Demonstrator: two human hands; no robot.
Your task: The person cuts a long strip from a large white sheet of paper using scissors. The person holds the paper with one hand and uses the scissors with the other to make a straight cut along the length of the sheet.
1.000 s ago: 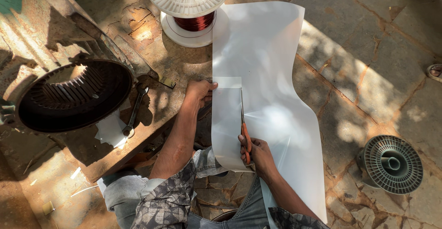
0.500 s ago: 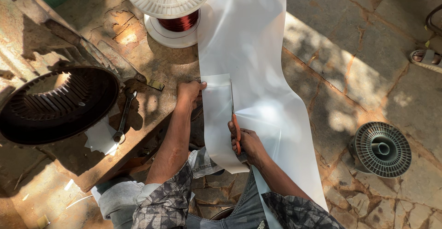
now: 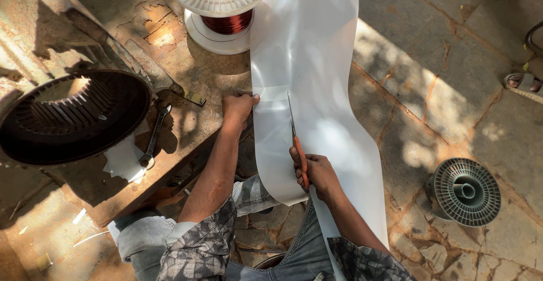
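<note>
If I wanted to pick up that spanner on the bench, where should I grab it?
Best bet is the middle of the spanner shaft, coming from above. It lies flat on the wooden bench, its ring end towards the person, beside the round black motor housing. The slim straight shaft suits fingers; both ends are wider.

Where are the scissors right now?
In the head view, the orange-handled scissors are near centre, held in the right hand, blades pointing away along the white sheet, right of the left hand.
</note>
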